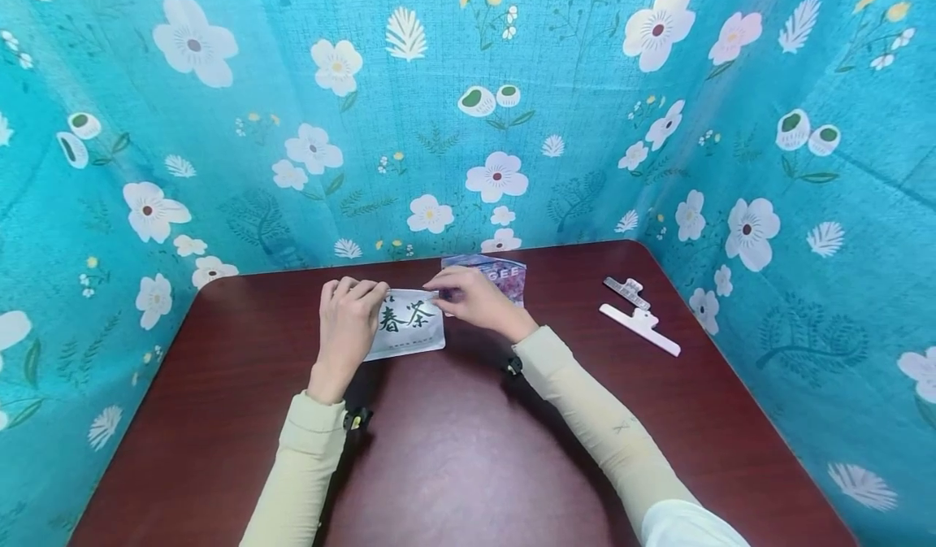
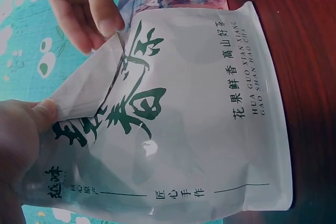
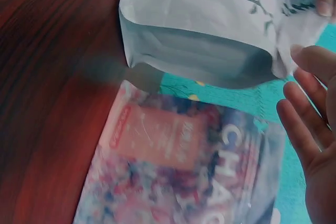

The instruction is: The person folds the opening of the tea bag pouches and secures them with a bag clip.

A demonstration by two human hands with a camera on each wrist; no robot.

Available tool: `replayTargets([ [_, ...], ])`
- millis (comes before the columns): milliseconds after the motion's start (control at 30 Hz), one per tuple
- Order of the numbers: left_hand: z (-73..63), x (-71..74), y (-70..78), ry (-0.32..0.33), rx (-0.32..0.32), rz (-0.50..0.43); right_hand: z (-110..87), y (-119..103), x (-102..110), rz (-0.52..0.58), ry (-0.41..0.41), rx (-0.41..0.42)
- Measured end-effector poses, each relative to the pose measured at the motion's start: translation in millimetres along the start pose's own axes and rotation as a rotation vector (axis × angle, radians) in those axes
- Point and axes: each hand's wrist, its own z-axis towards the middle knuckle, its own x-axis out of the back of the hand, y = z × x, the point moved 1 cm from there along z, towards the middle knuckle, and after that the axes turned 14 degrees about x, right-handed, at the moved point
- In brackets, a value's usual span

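A white tea pouch with green characters stands between both hands, its top folded down into a slanted flap. At the pouch's upper left, my left hand grips the folded top, thumb pressing the flap's end. Opposite it, my right hand has thumb and index finger at the flap's right corner, pinching it lightly. In the right wrist view its other fingers are spread apart below. Just behind and right of the tea pouch is a colourful floral bag with white lettering, partly covered by the right hand in the head view.
Two sealing clips lie at the right of the dark red table: a grey-white clip behind and a longer white clip in front. A blue flowered curtain closes off the back and sides.
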Motion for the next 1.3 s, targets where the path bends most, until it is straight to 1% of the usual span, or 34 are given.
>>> replayTargets([
  [133, 0.3, 1.6, 0.0, 0.001, 0.004, -0.005, -9.4, -3, 16, 0.023, 0.016, -0.044],
  [367, 1.5, 2.5, 0.4, -0.018, 0.015, -0.002, -33.2, -3, 57, 0.017, -0.015, -0.146],
  [533, 2.0, 2.4, 0.2, -0.016, 0.017, -0.001, -57.6, 2, 86, -0.026, 0.02, -0.248],
  [667, 2.0, 1.7, -0.7, -0.007, 0.016, -0.005, -79.0, 10, 104, -0.08, 0.039, -0.32],
  [800, 2.3, 1.7, -0.8, -0.017, 0.018, -0.002, -102.2, 18, 115, -0.135, 0.014, -0.389],
  [967, 2.9, 3.3, -0.8, -0.028, 0.013, 0.004, -130.4, 29, 119, -0.182, -0.06, -0.463],
  [1167, 1.9, 2.0, -2.0, -0.024, 0.013, 0.003, -157.4, 37, 126, -0.175, -0.093, -0.539],
  [1233, 1.3, 1.6, -2.7, -0.023, 0.017, 0.002, -164.8, 38, 133, -0.183, -0.11, -0.575],
  [1300, 1.2, 1.5, -3.6, -0.021, 0.019, 0.0, -171.8, 37, 140, -0.187, -0.144, -0.629],
])
